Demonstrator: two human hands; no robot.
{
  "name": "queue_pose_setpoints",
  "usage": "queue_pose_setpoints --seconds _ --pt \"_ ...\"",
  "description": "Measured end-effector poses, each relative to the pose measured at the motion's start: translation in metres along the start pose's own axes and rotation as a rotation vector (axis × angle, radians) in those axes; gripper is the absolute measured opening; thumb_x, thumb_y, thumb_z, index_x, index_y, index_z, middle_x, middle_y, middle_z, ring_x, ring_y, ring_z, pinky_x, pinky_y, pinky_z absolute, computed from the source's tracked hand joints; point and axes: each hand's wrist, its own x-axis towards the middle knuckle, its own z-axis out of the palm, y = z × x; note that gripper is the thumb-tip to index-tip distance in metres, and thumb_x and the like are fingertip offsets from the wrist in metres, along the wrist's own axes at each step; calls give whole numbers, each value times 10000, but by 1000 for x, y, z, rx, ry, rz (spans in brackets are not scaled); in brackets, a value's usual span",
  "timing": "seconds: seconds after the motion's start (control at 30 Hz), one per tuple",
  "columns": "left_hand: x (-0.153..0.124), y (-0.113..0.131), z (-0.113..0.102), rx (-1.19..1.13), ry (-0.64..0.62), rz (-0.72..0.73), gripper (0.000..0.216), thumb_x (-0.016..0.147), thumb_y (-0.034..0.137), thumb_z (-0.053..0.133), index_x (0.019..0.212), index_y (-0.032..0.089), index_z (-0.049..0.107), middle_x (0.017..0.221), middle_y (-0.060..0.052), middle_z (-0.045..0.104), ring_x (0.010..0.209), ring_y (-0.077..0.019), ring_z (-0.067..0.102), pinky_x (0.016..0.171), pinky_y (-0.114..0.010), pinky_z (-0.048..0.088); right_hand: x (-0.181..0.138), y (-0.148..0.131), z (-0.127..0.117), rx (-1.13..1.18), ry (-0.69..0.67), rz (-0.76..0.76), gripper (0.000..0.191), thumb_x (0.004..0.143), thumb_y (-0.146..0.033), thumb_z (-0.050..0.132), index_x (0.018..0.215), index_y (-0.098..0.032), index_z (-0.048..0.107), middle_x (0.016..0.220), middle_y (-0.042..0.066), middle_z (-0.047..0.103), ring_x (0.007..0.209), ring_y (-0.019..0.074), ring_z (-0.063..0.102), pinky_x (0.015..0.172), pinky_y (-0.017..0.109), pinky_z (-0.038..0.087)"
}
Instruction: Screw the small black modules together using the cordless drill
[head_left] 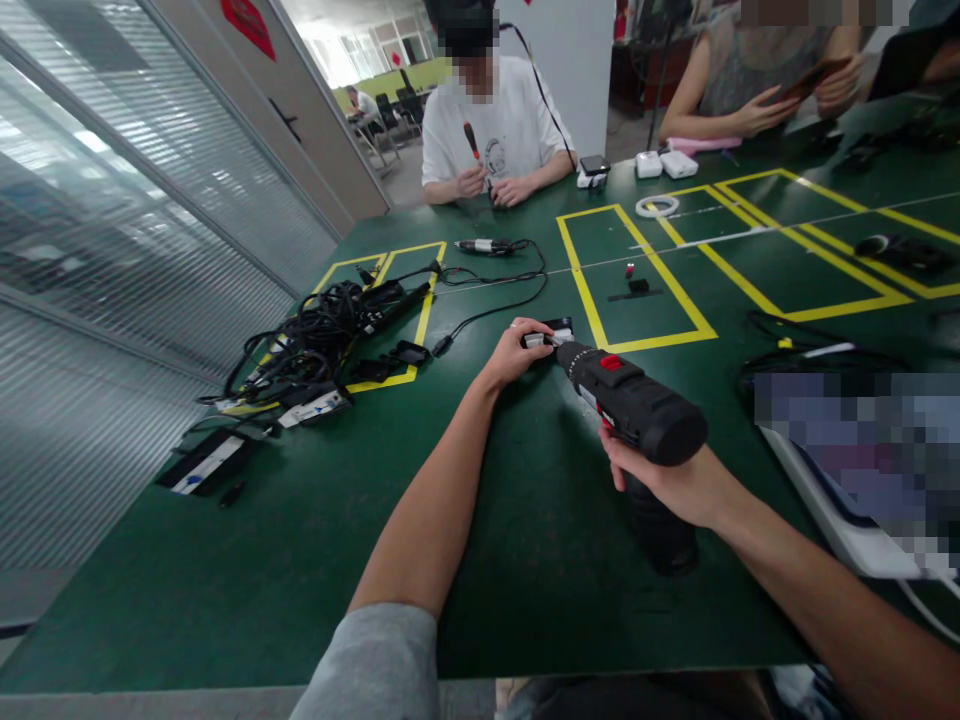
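My right hand (660, 475) is wrapped around the handle of a black cordless drill (637, 400) with a red switch on top. The drill lies level above the table, its chuck pointing forward and left. At the chuck's tip sits a small black device with a white label (556, 328). My left hand (519, 352) holds this device down on the green table, fingers curled over its left end. Whether the bit touches the device is too small to tell.
A tangle of black cables and adapters (330, 335) covers the left side. A corded pen-like tool (487, 246) lies ahead. Yellow tape rectangles (705, 334) mark the table. At right is a blurred-out laptop-like device (810, 510). Opposite, a person (495, 130) holds a screwdriver (471, 140).
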Motion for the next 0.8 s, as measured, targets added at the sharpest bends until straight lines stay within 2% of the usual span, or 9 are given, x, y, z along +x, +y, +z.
queue_pose_setpoints --seconds 0.2,0.37,0.47,0.8 --pt "0 1 0 15 -5 -1 239 726 229 674 961 188 676 1019 -51 608 1031 -201 533 951 -341 404 -1 -2 1 -15 23 14 78 775 -250 597 832 -205 625 629 -10 581 573 169 604 598 331 532" --pt "0 1 0 6 -7 -18 243 722 231 670 961 186 675 1023 -53 605 1044 -208 527 967 -353 404 -2 -5 2 -20 31 -2 330 763 -251 610 1091 -218 593 655 -13 610 574 187 632 571 335 544" --pt "0 0 0 9 -8 -24 247 719 236 671 962 186 677 1038 -52 597 1048 -205 527 971 -348 403 -1 -5 3 -38 62 -7 430 756 -257 619 1180 -218 558 687 -5 627 559 186 635 552 332 544" --pt "0 0 0 26 -8 -5 243 734 244 665 971 197 683 1041 -49 605 1037 -201 535 960 -348 409 -1 -5 2 -5 49 -12 407 740 -248 632 1143 -220 579 707 -1 635 537 172 628 533 322 538"
